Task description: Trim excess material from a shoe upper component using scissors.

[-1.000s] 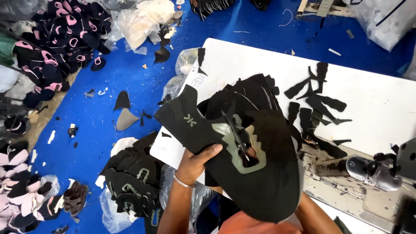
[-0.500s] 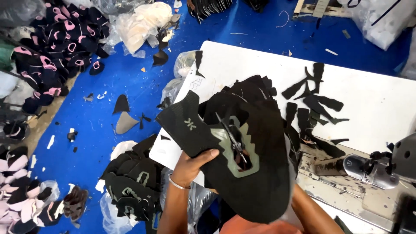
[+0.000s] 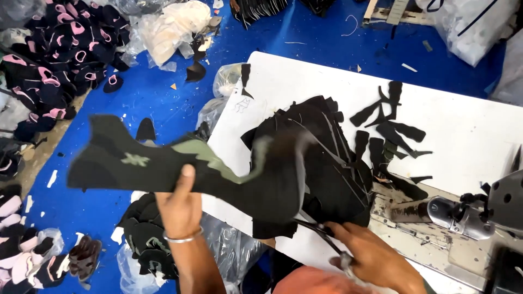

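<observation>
Here left hand clamped on black shoe upper; right hand closed around scissors.

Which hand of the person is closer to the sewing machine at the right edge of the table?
The right. The right hand is at the table's near edge, just left of the sewing machine, with scissors in it. The left hand holds the black and green shoe upper far to the left, over the floor.

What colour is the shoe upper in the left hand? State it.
Black with olive-green panels, seen in the head view: the shoe upper is gripped by the left hand.
</observation>
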